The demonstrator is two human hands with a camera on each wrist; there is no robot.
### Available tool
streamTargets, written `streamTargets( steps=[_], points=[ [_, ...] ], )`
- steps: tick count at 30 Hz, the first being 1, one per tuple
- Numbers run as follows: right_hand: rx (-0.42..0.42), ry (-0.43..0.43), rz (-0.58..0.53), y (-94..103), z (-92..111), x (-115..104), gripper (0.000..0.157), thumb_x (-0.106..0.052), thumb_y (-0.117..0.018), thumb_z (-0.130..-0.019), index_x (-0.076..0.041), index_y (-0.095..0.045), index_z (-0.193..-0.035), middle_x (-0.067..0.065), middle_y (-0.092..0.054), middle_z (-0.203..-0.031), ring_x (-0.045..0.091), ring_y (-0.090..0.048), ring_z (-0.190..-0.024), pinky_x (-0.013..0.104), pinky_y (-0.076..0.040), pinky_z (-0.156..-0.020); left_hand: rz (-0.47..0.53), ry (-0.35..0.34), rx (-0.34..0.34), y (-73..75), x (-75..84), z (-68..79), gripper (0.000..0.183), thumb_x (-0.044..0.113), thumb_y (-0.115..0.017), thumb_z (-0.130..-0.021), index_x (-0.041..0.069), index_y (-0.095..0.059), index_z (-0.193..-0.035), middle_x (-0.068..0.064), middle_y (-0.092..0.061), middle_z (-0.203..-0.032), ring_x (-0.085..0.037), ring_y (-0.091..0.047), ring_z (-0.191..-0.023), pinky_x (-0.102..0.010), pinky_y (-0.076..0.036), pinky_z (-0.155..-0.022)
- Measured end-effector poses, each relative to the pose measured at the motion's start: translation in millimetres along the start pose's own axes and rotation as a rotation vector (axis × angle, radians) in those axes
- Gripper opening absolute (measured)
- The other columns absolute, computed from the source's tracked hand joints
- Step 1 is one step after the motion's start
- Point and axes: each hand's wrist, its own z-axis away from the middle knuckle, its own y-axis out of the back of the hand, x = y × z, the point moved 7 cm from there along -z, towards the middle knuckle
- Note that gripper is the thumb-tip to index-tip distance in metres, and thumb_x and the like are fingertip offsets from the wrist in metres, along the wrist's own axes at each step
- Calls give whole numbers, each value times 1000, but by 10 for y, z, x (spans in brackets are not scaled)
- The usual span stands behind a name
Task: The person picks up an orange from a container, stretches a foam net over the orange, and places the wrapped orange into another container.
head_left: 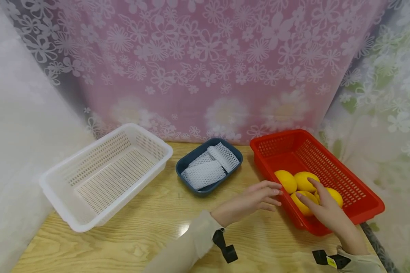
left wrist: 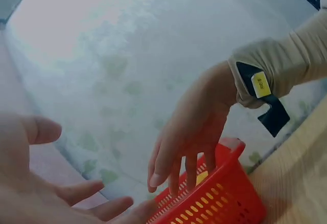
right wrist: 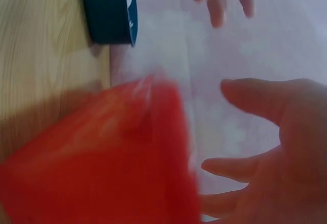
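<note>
Several smooth yellow lemon-like fruits [head_left: 306, 181] lie together at the near left part of the red basket [head_left: 355, 180]. Above them is my right hand [head_left: 328, 212], its thumb and fingers spread apart over the fruits; part of the fruit is hidden under it. In the left wrist view, the right hand's fingers [left wrist: 191, 170] point down past the basket rim. My left hand [head_left: 247, 199] is beside the basket's left wall, its fingers stretched out and nothing in its palm. White foam net sleeves [head_left: 208, 167] lie in the dark blue tray [head_left: 183, 161] left of the basket.
A white plastic basket [head_left: 119, 206] with slotted walls stands on the wooden table [head_left: 150, 239] at the left. A pink flowered curtain [head_left: 205, 76] hangs behind the table, with pale sheets at both sides.
</note>
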Motion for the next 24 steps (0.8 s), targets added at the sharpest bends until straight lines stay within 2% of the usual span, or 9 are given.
streamTargets(
  steps=[2,5,9,12,14,16,17,21,24],
  points=[
    [3,-21,26,19,-6,91,84,-41,-55,-101,9,-12,-152,44,-21,-148,65,-28,-128,77,-31,-92,-124,-21,106,-28,7,-117,43,27,-53,-101,6,-51,-138,-5,-57,-132,-13,-60,-103,-28,-51,-90],
    [1,-44,51,40,-24,201,82,-41,-58,-99,9,-19,-151,44,-25,-146,64,-31,-126,77,-33,-92,-458,-33,226,-67,9,-277,47,35,-58,-97,11,-53,-138,1,-56,-132,-9,-54,-107,-26,-48,-92],
    [11,-42,80,49,-57,284,77,-35,-64,-97,10,-27,-147,43,-33,-141,61,-35,-123,75,-35,-91,-985,-60,249,-178,-44,-494,55,46,-56,-95,15,-50,-140,4,-49,-137,-16,-42,-116,-30,-33,-104],
    [30,-1,100,50,-92,290,72,-26,-70,-93,12,-34,-142,43,-40,-136,58,-42,-118,71,-39,-90,-1363,-88,298,-270,-113,-638,44,50,-56,-93,19,-59,-124,2,-50,-132,-25,-36,-121,-39,-25,-107],
    [33,18,120,45,-112,294,70,-22,-72,-90,14,-37,-139,43,-43,-133,56,-47,-114,68,-41,-90,-1553,-96,334,-331,-169,-712,37,53,-56,-92,22,-62,-111,1,-51,-125,-31,-33,-126,-45,-21,-109],
    [20,11,138,41,-128,313,70,-19,-74,-88,14,-37,-138,42,-44,-132,53,-50,-110,66,-42,-88,-1655,-110,335,-394,-221,-779,34,55,-55,-92,24,-62,-104,2,-53,-121,-34,-30,-130,-49,-19,-112],
    [11,-1,146,41,-137,328,70,-18,-74,-87,14,-37,-138,42,-45,-131,51,-51,-107,65,-43,-87,-1677,-121,325,-423,-245,-811,36,56,-55,-92,25,-63,-107,3,-55,-120,-32,-33,-130,-49,-19,-112],
    [-14,-36,170,45,-171,378,68,-12,-73,-85,12,-38,-138,41,-47,-128,45,-52,-97,58,-47,-82,-1691,-154,260,-509,-318,-935,43,59,-54,-92,25,-62,-117,11,-60,-110,-17,-48,-115,-40,-22,-113],
    [-28,-35,172,33,-204,388,66,-7,-72,-83,13,-40,-137,39,-51,-124,41,-53,-93,53,-47,-79,-1714,-109,229,-535,-365,-1026,45,63,-54,-91,28,-61,-118,14,-61,-106,-9,-53,-102,-31,-28,-108]
  ],
)
